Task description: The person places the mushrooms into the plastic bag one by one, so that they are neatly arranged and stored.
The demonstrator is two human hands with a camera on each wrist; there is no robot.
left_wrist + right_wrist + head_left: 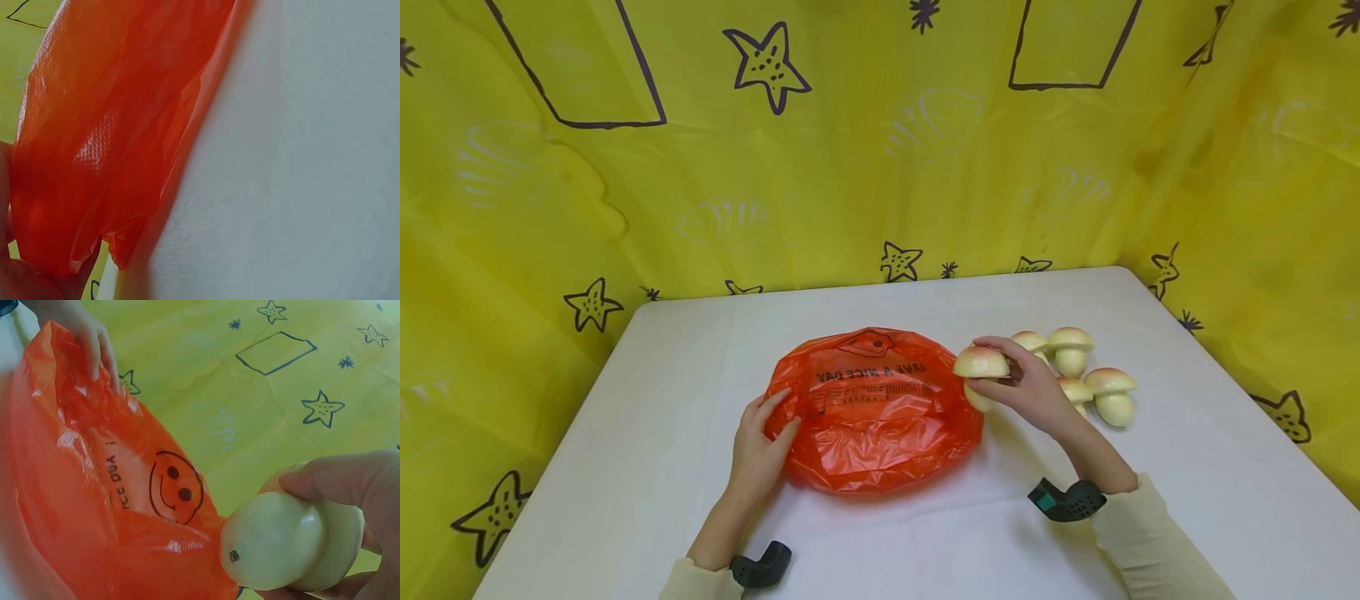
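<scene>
The right hand (pixel 1036 388) is gripping a pale mushroom (pixel 979 364) at the right rim of a red bag (pixel 865 454), while the left hand (pixel 758 452) is touching the opposite rim with spread fingers, that light support risking a sag that snags the mushroom.

Fine print on the red bag (pixel 880 454) is too small to read from the head camera, while the right hand (pixel 1033 392) hides part of the mushroom (pixel 981 362) it grips and the stem of a mushroom (pixel 1028 339) behind. Two pale sleeves (pixel 1157 546) and the near side of the table (pixel 625 467) are cut off below. In the left wrist view, the left hand (pixel 37 281) is cropped at lower left and the tabletop blurs; at the right wrist, the bag runs out of the picture below.
</scene>
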